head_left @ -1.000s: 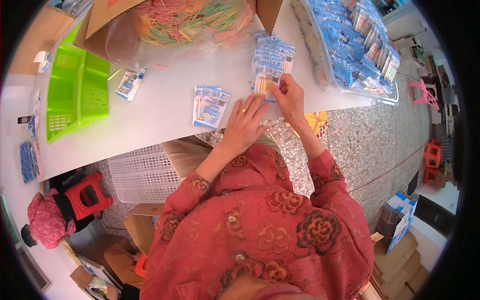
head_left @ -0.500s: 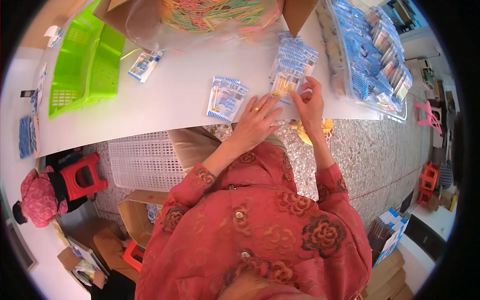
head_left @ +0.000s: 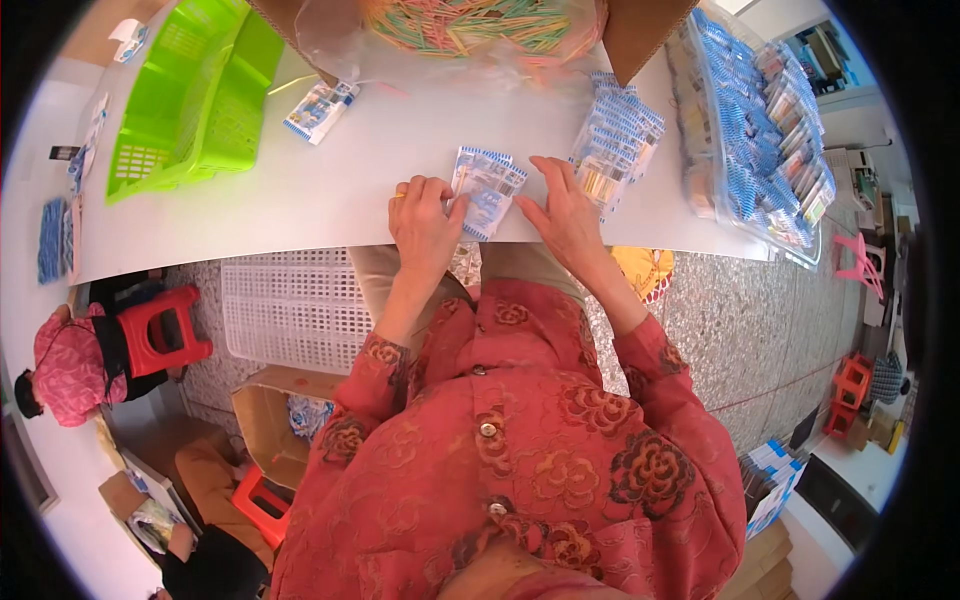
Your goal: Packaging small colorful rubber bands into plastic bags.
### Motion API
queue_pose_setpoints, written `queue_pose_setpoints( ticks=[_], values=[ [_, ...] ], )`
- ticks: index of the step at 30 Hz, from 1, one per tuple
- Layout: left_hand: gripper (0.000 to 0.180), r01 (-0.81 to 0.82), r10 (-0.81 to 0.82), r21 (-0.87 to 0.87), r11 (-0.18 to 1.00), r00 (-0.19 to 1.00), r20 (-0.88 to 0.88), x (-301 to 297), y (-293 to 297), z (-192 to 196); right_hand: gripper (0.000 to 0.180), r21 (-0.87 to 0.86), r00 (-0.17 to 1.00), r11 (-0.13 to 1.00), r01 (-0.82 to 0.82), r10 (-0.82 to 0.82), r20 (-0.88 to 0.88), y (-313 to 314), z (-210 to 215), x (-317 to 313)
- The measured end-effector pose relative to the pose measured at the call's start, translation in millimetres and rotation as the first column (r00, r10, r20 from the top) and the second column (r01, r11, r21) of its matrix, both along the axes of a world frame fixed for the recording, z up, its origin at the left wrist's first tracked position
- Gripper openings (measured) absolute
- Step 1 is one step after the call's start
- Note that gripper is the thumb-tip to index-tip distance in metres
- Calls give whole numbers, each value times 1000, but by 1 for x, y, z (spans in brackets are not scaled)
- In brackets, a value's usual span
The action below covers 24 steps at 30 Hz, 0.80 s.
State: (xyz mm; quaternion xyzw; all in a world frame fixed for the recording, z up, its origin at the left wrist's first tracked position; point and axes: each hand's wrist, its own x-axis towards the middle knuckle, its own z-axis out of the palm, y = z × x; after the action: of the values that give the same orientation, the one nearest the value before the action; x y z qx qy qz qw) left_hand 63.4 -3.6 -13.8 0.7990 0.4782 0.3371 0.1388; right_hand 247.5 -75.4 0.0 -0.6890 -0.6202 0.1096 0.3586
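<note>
A small stack of blue-and-white packets (head_left: pixel 488 188) lies on the white table (head_left: pixel 300 205) near its front edge. My left hand (head_left: pixel 425 222) is curled at the stack's left side, thumb pressed on its edge. My right hand (head_left: pixel 565 215) lies flat on the table just right of the stack, fingers apart, index tip close to its corner. A fanned pile of the same packets (head_left: pixel 615 145) sits just beyond my right hand. One single packet (head_left: pixel 318 108) lies farther left.
A green plastic basket (head_left: pixel 190 90) stands at the back left. A cardboard box holding a clear bag of coloured sticks (head_left: pixel 470 25) is at the back. A clear tray of packets (head_left: pixel 760 130) is at the right. Below: white crate (head_left: pixel 295 310), red stool (head_left: pixel 165 330), another person (head_left: pixel 70 365).
Both hands have left the fanned pile on the right and moved left to the small stack, one on each side of it. The view has shifted too.
</note>
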Motion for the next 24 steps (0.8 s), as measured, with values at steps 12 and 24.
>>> queue_pose_setpoints(
  ticks=[12,24],
  values=[
    [13,-12,12,-11,1000,1000,9,0,8,2,37,-111,945,993,39,-73,-319,26,-3,-11],
    [11,-17,-26,259,966,986,164,35,120,73,16,-156,735,985,-69,-56,-676,19,-17,0]
  ],
)
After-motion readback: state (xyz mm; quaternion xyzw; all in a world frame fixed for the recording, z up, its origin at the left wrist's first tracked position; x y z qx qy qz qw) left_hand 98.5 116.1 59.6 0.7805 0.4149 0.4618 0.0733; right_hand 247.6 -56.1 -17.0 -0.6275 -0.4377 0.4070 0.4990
